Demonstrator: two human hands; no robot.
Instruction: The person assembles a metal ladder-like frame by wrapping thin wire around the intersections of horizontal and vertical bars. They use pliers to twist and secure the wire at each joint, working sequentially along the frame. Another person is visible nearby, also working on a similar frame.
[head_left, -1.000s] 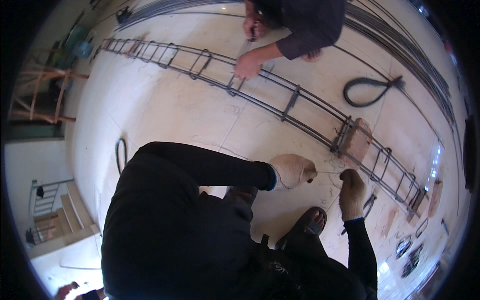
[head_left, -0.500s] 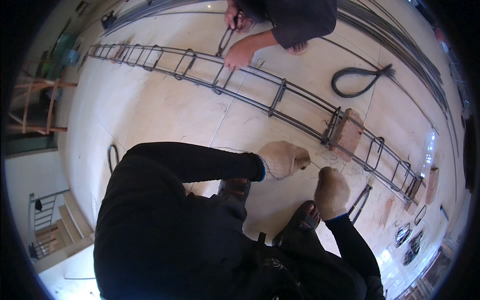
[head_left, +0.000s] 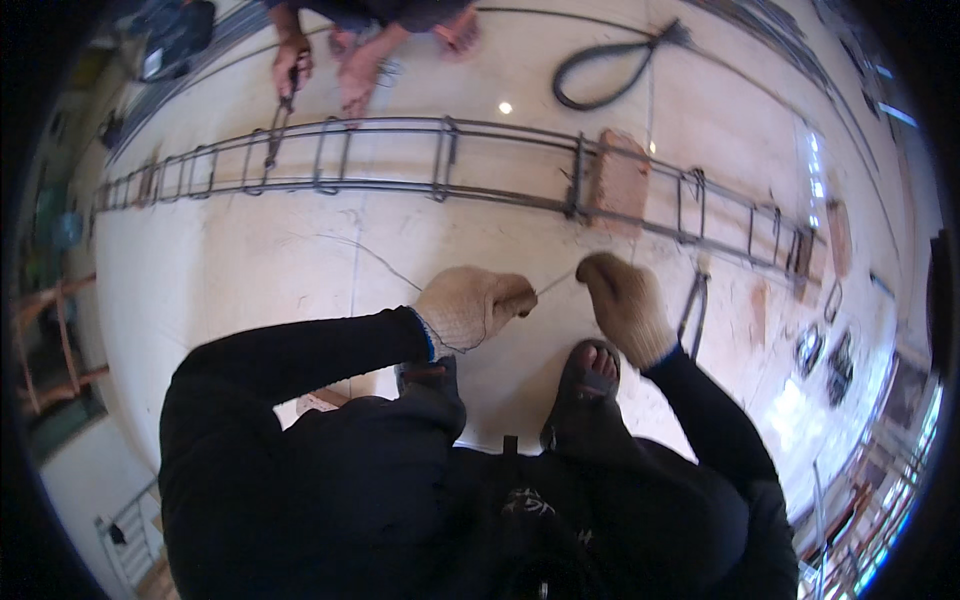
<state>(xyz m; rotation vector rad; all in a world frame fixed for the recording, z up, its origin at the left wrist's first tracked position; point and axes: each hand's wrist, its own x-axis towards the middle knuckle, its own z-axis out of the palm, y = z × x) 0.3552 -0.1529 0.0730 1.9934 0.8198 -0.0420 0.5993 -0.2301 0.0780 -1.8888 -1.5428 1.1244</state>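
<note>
A: Just in front of the long rebar cage (head_left: 500,165) on the pale floor (head_left: 250,260), what were the person's hands doing?

B: Both wore tan knit gloves. The left hand (head_left: 468,305) was clenched in a fist, pinching one end of a thin tie wire (head_left: 556,283). The right hand (head_left: 622,300) was also closed, its grip on the other end, so the wire ran in a short line between the two fists.

A: Where was that wire relative to the cage?

B: On the near side of it, held above the floor, close to the cage but not touching it. A reddish brick (head_left: 620,180) sat under the cage just beyond the right hand.

A: Anything else near the cage?

B: A pair of pincers (head_left: 692,305) lay on the floor on the near side, just right of the right hand. A dark loop of coiled wire (head_left: 600,70) lay on the far side. Also on the far side, another person's hands (head_left: 355,75) reached toward the cage, one holding a tool (head_left: 280,115) against its bars. The person's sandalled foot (head_left: 590,385) stood below the right hand.
</note>
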